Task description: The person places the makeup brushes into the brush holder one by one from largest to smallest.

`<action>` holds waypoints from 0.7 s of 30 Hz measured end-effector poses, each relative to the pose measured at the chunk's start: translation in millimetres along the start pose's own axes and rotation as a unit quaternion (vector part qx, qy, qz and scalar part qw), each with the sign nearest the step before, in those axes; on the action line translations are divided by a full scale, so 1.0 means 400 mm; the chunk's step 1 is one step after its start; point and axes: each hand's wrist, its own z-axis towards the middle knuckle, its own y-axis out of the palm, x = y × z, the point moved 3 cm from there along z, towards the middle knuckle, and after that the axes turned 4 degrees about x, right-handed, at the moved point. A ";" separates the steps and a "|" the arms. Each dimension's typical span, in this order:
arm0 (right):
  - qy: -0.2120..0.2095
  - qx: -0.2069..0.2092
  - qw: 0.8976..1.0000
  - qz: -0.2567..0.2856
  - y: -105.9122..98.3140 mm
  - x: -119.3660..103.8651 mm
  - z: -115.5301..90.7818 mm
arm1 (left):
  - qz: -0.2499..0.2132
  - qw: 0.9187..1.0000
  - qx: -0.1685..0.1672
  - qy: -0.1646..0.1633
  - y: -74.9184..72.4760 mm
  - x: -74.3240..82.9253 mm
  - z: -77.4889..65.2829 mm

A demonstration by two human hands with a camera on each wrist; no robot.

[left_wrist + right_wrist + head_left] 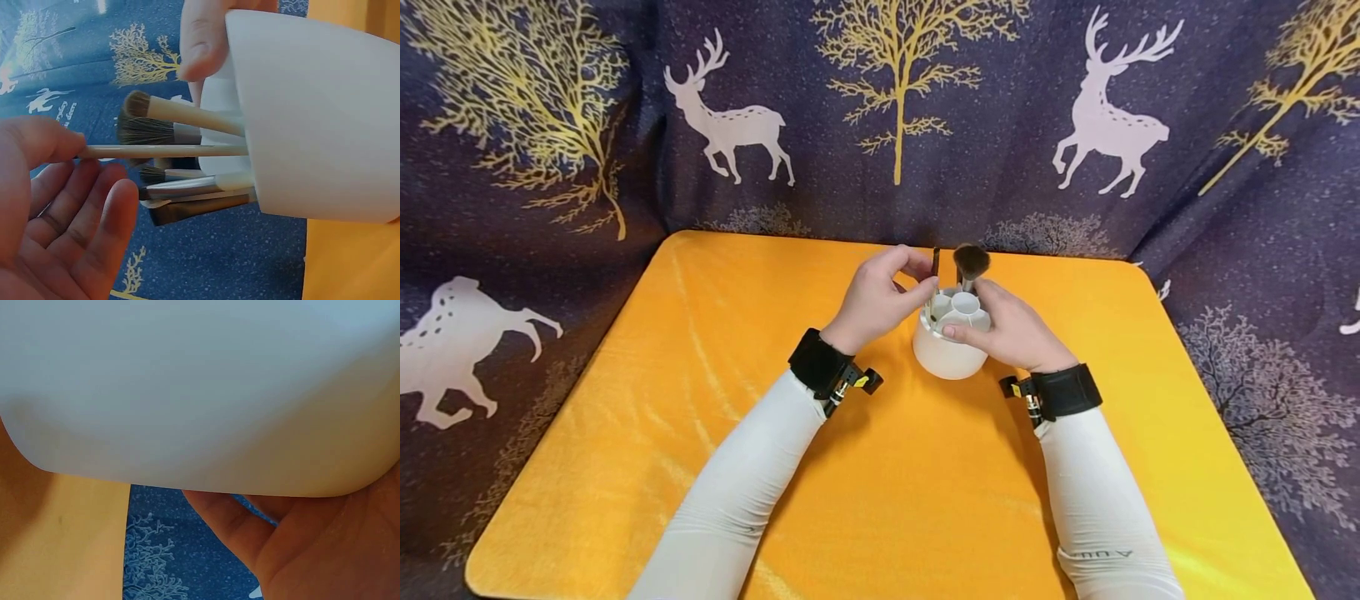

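Note:
A white round brush holder (951, 357) with several compartments stands toward the back of the table. My right hand (1018, 329) grips it from the right, thumb over the front of the rim; in the right wrist view its fingers (234, 528) wrap the far side of the white wall. At the left rim my left hand (876, 292) pinches the upper end of a slim brush (169, 150) with a pale handle, whose lower part is inside the holder. Other makeup brushes (187, 187) stand beside it, bristles outward, including a large fluffy brush (972, 261).
An orange cloth (895, 483) covers the table. Behind it hangs a dark blue curtain (985, 125) printed with deer and trees, close to the table's back edge. Both wrists wear black straps (1066, 390) with small cameras.

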 end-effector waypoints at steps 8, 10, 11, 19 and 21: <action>0.003 -0.005 1.000 0.010 -0.002 -0.005 -0.002 | 0.010 1.000 -0.012 0.012 -0.001 0.002 -0.007; 0.003 -0.003 1.000 0.010 -0.001 -0.006 -0.002 | 0.015 1.000 0.001 0.014 -0.007 0.000 -0.008; 0.003 -0.003 1.000 0.010 0.000 -0.006 -0.002 | 0.019 1.000 0.008 0.012 -0.010 -0.002 -0.009; 0.000 -0.003 1.000 0.007 0.003 -0.004 0.000 | 0.054 0.996 0.068 -0.015 -0.049 -0.030 -0.019; 0.000 -0.003 1.000 0.010 0.003 -0.003 0.000 | 0.064 0.994 0.082 -0.027 -0.058 -0.039 -0.021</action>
